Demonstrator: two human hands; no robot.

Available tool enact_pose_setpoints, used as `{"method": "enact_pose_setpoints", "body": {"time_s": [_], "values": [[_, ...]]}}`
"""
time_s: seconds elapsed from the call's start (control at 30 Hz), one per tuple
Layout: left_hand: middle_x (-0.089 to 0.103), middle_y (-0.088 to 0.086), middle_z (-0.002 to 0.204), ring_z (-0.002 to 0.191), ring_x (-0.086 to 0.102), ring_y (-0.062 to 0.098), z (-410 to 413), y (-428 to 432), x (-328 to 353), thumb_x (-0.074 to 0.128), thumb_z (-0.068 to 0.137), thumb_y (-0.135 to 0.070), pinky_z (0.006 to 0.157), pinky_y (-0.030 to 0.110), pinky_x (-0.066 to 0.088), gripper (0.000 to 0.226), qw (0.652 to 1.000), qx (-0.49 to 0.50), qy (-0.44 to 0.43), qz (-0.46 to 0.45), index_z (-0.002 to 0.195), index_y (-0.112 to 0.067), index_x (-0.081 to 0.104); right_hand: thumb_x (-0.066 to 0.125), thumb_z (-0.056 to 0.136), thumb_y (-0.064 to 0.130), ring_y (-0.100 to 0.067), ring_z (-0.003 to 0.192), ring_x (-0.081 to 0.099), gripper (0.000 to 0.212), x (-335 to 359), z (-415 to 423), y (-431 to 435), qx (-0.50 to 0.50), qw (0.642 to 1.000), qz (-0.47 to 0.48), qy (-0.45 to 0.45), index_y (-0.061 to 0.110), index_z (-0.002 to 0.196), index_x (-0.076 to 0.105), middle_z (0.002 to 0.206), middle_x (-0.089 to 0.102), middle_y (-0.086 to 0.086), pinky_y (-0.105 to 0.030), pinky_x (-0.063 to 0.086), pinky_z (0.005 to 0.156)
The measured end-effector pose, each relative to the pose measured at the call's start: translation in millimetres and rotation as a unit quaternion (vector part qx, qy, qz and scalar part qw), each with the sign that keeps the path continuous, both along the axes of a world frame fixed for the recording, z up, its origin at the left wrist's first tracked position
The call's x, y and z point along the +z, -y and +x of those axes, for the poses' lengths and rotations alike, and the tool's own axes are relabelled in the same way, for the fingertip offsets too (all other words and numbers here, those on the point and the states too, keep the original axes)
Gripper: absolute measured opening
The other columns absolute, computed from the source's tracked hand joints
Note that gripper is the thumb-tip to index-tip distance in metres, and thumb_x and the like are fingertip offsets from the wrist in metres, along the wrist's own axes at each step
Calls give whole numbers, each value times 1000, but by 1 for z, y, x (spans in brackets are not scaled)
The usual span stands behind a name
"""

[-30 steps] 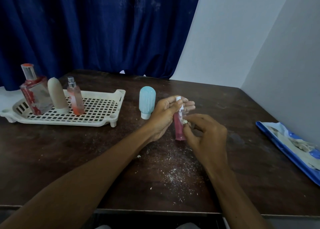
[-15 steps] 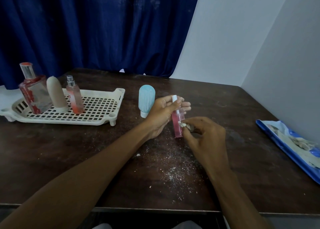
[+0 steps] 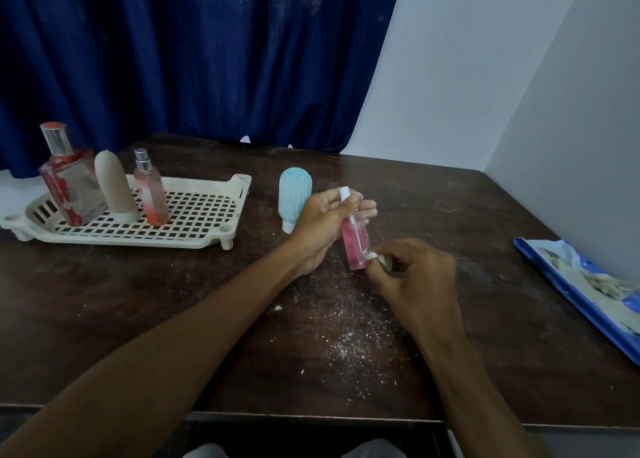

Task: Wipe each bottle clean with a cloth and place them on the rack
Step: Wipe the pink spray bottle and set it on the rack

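Observation:
My left hand (image 3: 320, 225) grips the upper part of a slim pink bottle (image 3: 354, 246) with a white cap, held nearly upright above the table. My right hand (image 3: 415, 277) pinches a small crumpled whitish cloth (image 3: 375, 257) against the bottle's lower right side. A light blue bottle (image 3: 294, 198) stands cap-down on the table just left of my left hand. The cream perforated rack (image 3: 194, 215) at the left holds three bottles: a square clear one with red marks (image 3: 71, 184), a beige rounded one (image 3: 114, 187) and a small pink spray bottle (image 3: 150, 191).
White crumbs (image 3: 346, 333) are scattered on the dark wooden table (image 3: 138, 302) below my hands. A blue packet (image 3: 588, 288) with whitish material lies at the right edge by the wall. A dark blue curtain (image 3: 190, 59) hangs behind.
The cloth in my right hand has slid down the pink bottle from near its middle to its lower part. My left hand keeps hold of the bottle's top.

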State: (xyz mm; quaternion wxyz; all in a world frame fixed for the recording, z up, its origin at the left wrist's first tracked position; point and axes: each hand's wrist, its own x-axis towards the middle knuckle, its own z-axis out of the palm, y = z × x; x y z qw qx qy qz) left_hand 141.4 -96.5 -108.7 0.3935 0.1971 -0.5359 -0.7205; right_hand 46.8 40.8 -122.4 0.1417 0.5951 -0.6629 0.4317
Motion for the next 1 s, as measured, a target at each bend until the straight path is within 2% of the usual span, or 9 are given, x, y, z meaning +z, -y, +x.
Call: {"method": "enact_pose_setpoints", "body": {"time_s": [0.07,0.17,0.3,0.43,0.63,0.83,1.0], "values": [[73,17,111,102,73,25,0,0,-1,56,100,-14,93,35,58,25,1000,1,2,-4,119,2,59,77,77,6,-9,62,61,4,1,-2,3,-14,1000,-2,-3,10,77,76,71,68,2,-20,48,59],[73,16,110,101,73,25,-1,-1,-1,55,101,-14,91,34,58,23,1000,10,7,-3,118,1,59,79,76,4,-7,69,64,13,2,-1,3,17,1000,-5,-5,11,88,79,82,72,1,-11,50,65],[73,17,110,100,74,25,-2,-1,-1,56,100,-14,87,31,60,26,1000,22,8,4,120,3,58,81,71,2,-4,69,64,22,1,0,-4,35,999,8,-2,15,89,80,82,72,4,-17,52,65],[74,16,109,99,74,24,-2,0,-3,57,100,-14,86,31,60,28,999,31,8,7,123,3,57,80,71,1,-4,64,62,18,3,-2,-3,9,1000,7,7,15,83,79,72,69,6,-24,52,60],[75,14,106,97,74,23,-5,0,-4,57,100,-15,88,33,59,28,999,47,19,-1,122,3,58,81,70,3,-3,71,62,21,-4,5,-2,47,998,28,-19,15,87,80,89,69,4,-15,51,65],[75,15,107,97,74,24,-4,1,-4,58,99,-15,89,35,59,27,998,49,21,-12,121,2,58,83,70,5,-6,65,58,17,-1,-3,-3,-20,999,30,-31,14,83,79,82,67,1,-6,43,61],[74,15,108,99,74,24,-5,0,-4,58,100,-15,91,34,58,25,999,43,22,-17,119,1,60,81,69,2,0,67,57,20,-5,4,0,33,999,21,-28,14,84,80,84,68,3,-6,46,65]]}}
